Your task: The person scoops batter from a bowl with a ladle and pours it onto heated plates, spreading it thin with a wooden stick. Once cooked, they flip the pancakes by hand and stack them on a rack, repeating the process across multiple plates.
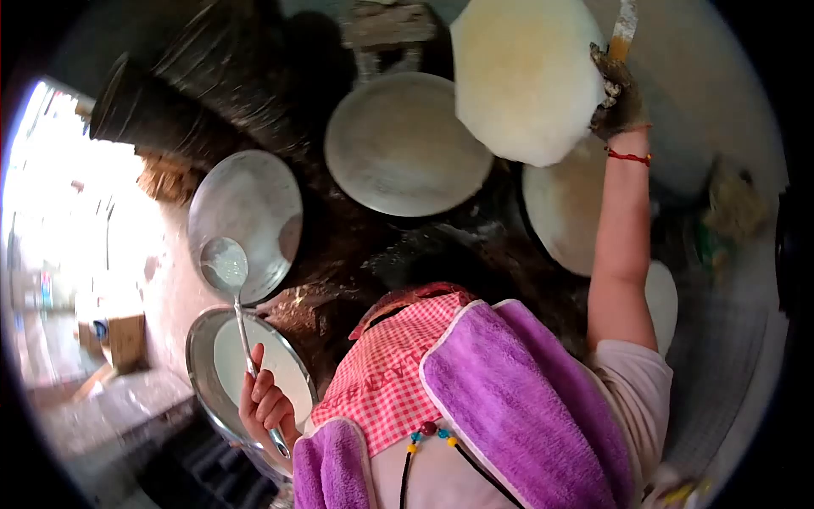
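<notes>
My left hand (270, 399) is closed round the long handle of a metal ladle (225, 265). The ladle's wet bowl is held up in front of the left griddle (275, 199). Below that hand is a metal basin (197, 360) with white batter (242, 360) in it. My right hand (619, 97), in a dark, worn glove, is closed at the edge of a large, thin, pale round pancake (530, 81). A scraper (625, 34) with a yellowish handle stands up from the same hand. The pancake is raised above the right griddle (564, 204), partly covering it.
A middle griddle (407, 148) with a pale surface sits on the dark, sooty stove top (449, 250). Dark cylindrical containers (157, 114) lean at the upper left. A cardboard box (123, 339) stands at far left. A pale round edge (661, 305) shows behind my right arm.
</notes>
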